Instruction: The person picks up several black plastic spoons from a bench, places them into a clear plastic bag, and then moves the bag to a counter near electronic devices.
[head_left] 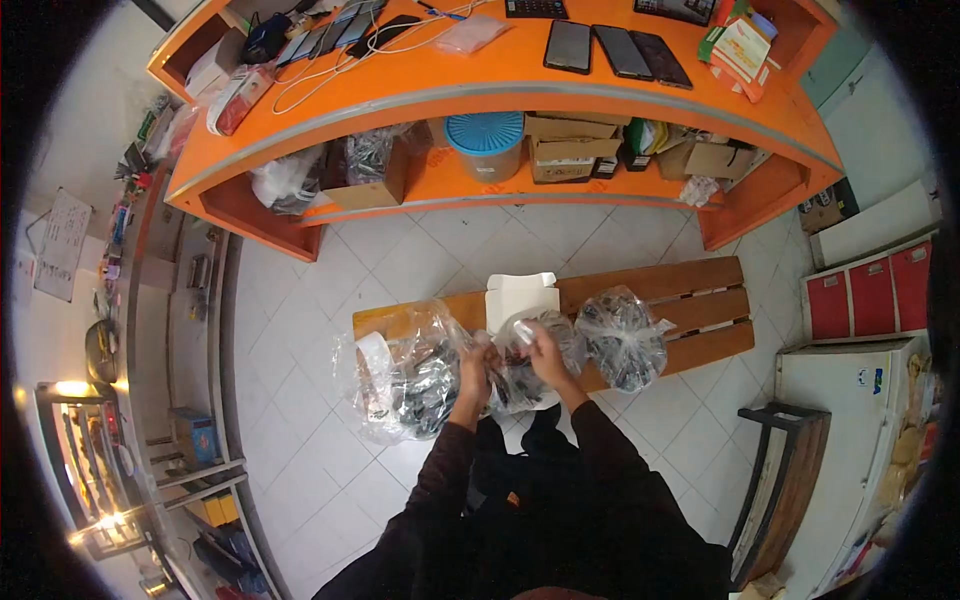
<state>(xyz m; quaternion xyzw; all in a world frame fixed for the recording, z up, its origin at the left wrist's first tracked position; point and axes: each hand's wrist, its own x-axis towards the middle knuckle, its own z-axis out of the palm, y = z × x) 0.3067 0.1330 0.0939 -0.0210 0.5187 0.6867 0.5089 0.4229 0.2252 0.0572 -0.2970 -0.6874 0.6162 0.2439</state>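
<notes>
Both hands are over the middle of a wooden slatted bench, at a clear plastic bag [512, 385] with dark contents. My left hand [475, 375] is closed on the gathered plastic at the bag's left side. Its fingertips are partly hidden. My right hand [545, 358] pinches a small white piece [523, 331] above the bag; its kind is too small to tell. A larger clear bag [425, 385] of dark items lies left of my left hand. To the right sits a tied round bag [625, 340], also filled with dark things. Behind the middle bag, a white cardboard box [522, 290] stands open.
The wooden bench [700, 312] stands on a tiled floor. Beyond it is an orange counter [440, 95] with several phones [568, 47] on top and a blue-lidded tub [484, 135] below. A white fridge [845, 400] is at right, a glass display case [185, 300] at left.
</notes>
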